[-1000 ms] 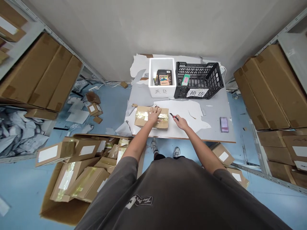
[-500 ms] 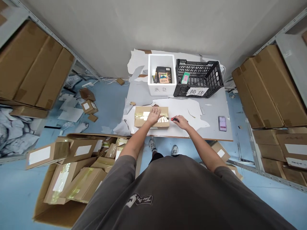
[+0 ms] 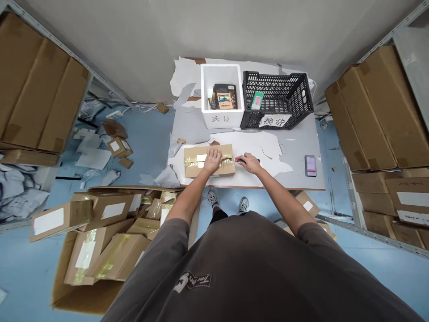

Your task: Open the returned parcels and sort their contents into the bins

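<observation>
A taped cardboard box (image 3: 192,166) with a white label lies near the front edge of the table. My left hand (image 3: 212,160) rests flat on its top, fingers stretched out. In my right hand (image 3: 250,163) is a red and black utility knife (image 3: 240,160), gripped at the handle. Its blade end points left and meets the right end of the box, at the tape seam. How deep the blade sits cannot be made out.
Behind the box stand a white bin (image 3: 221,120) with books and a black plastic crate (image 3: 295,112). A phone (image 3: 310,166) lies at the table's right. A large carton (image 3: 75,302) full of taped boxes is at lower left. Shelves of cartons flank both sides.
My right hand has turned the knife, so it lies more level against the box's right end. My left hand stays on the box. The whole view has shifted slightly.
</observation>
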A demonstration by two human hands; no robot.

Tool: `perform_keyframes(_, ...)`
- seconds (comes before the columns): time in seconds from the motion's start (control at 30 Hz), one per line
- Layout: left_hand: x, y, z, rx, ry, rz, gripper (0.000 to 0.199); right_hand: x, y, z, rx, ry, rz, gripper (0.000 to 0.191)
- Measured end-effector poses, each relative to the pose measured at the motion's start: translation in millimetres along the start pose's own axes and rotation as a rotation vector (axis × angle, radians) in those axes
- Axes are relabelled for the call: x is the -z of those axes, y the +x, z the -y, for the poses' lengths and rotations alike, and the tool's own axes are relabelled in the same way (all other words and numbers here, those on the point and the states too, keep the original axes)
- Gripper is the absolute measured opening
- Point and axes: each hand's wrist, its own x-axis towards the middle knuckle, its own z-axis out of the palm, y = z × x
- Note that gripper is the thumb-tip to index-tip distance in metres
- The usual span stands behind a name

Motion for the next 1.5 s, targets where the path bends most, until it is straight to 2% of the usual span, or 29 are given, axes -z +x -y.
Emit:
perform_keyframes(0.23,-8.9,1.0,4.2,0.005,-0.018,-0.011,0.059,10.8,7.5,-7.5,0.047,-0.047,0.038,0.035)
perform_keyframes(0.6,-29.3,4.6,17.2,-0.040,-0.344,-0.237,0.047,16.3,8.9,-11.2,0.068,-0.048,0.062,0.034)
perform_keyframes(0.93,-26.8,3.4,18.4,0.013,-0.464,-0.201,0.051,9.9,18.7,-5.0,0.086,-0.032,0.047,0.031)
perform_keyframes(1.0,-26.5,3.0,19.5,0.016,-0.472,-0.205,0.053,14.4,16.4,-13.8,0.082,-0.030,0.038,0.030)
perform_keyframes(1.13,-25.1,-0.2,19.6,0.010,-0.500,-0.207,0.056,30.9,-2.0,-48.4,-0.097,0.015,-0.088,0.030)
perform_keyframes(1.23,-24.3,-2.0,18.4,0.002,-0.506,-0.220,0.054,36.8,-15.4,-59.5,-0.082,0.045,-0.081,0.028)
perform_keyframes(1.3,-24.7,-2.1,18.3,-0.009,-0.485,-0.233,0.052,33.3,-20.2,-51.5,-0.020,0.062,-0.050,0.028)
perform_keyframes(1.5,-31.3,-1.0,21.0,-0.060,-0.378,-0.286,0.050,11.9,-18.4,-0.6,0.070,0.074,0.049,0.035)
